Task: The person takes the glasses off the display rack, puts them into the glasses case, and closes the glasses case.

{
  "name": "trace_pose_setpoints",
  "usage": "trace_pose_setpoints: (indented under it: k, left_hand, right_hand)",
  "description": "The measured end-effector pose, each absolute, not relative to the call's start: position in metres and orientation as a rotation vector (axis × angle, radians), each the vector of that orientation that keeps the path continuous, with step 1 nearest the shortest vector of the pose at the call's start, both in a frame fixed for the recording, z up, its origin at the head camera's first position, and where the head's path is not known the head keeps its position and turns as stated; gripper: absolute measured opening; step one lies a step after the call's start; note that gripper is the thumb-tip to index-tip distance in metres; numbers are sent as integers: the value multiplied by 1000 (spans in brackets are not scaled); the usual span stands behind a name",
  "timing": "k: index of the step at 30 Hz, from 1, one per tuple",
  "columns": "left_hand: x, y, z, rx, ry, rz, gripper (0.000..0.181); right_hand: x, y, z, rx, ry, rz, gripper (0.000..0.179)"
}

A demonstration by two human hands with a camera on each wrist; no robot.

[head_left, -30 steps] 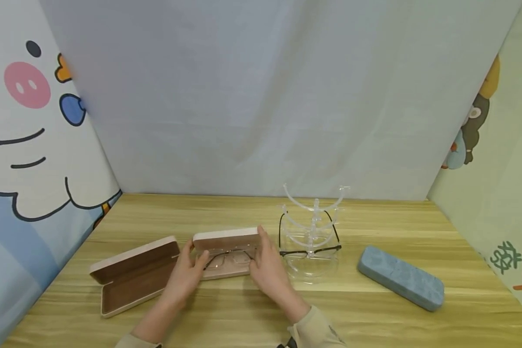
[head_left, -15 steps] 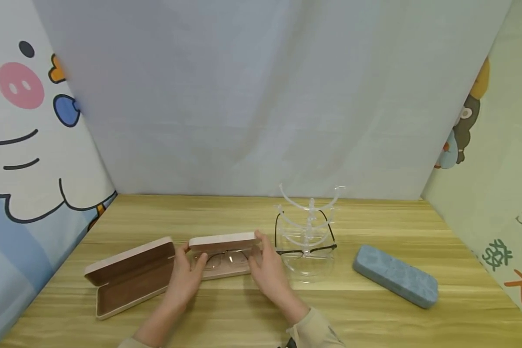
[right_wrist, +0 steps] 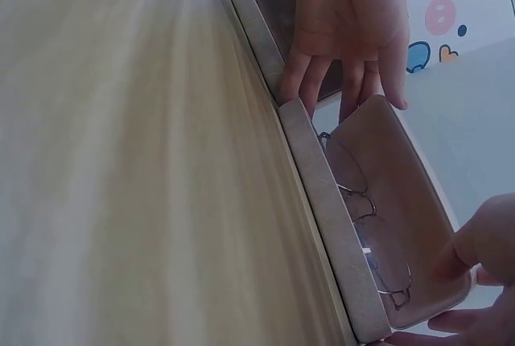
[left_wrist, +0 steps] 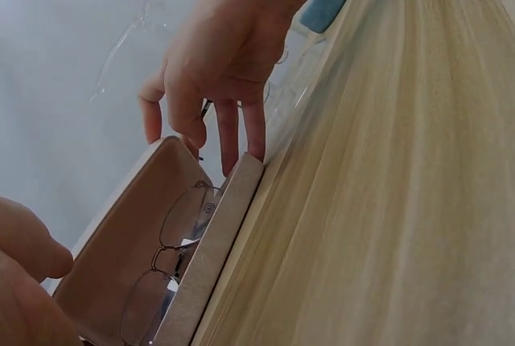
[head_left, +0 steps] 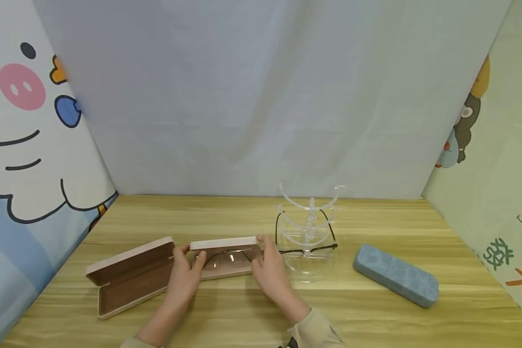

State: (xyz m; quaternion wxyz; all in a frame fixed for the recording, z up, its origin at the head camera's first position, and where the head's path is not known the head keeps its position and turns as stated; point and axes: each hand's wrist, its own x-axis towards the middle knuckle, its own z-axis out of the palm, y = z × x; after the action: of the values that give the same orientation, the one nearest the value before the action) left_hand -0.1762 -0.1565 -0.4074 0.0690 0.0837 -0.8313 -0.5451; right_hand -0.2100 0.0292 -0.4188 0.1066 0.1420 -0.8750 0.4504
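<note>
Between both hands stands a pale pink glasses case, its lid partly raised over a brown-pink lining. Thin-rimmed glasses lie inside with the lenses toward the front edge. My left hand grips the case's left end, fingers behind the lid and thumb at the front. At the right end my right hand holds the case, with fingertips on the lid's corner and the lower shell in the left wrist view. The bottom shell rests on the wooden table.
Left of the hands a second pink case lies wide open, close to the left hand. A clear display stand holding dark-framed glasses is just beyond the right hand. Farther right lies a closed blue case. A grey-white curtain hangs behind.
The lid of the held case has come down somewhat, both hands keeping their places at its ends. The whole head view has shifted slightly.
</note>
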Motion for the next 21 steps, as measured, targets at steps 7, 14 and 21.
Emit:
trace_pose_setpoints:
  k: [7, 14, 21]
  left_hand:
    - [-176, -155, -409, 213, -2552, -1540, 62]
    - [-178, -152, -410, 238, -2524, -1493, 47]
    - [-176, -154, -407, 304, -2493, -1539, 48]
  right_hand:
    - [-211, 31, -419, 410, -2577, 1347, 36]
    - [-210, 32, -419, 372, -2588, 1425, 31]
    - [-209, 32, -417, 364, -2583, 1454, 22]
